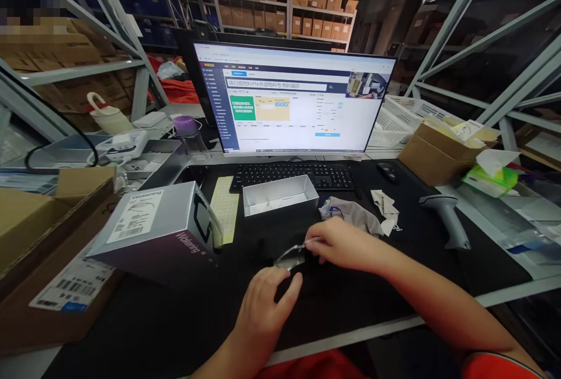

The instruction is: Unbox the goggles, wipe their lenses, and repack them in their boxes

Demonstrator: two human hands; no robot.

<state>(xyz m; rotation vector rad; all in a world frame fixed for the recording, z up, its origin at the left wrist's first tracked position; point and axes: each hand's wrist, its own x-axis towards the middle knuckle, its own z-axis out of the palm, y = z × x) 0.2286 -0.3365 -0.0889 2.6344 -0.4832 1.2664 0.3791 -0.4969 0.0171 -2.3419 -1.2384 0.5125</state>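
Observation:
Over the black desk mat, my right hand (339,244) pinches one end of what looks like a pair of thin clear glasses (290,259). My left hand (267,303) lies just below them, thumb and forefinger apart; whether a fingertip touches the lens I cannot tell. Beyond the hands stands an open white box (280,198), its inside facing me. A grey drawstring pouch (350,214) lies behind my right hand, partly covered by it. To its right is a crumpled pale cloth or paper (385,209).
A silver printed box (149,233) and an open brown carton (56,262) stand at left. A yellow label sheet (224,207), keyboard (291,177) and monitor (298,104) are behind. On the right are a mouse (386,172), barcode scanner (447,218) and cardboard box (438,151).

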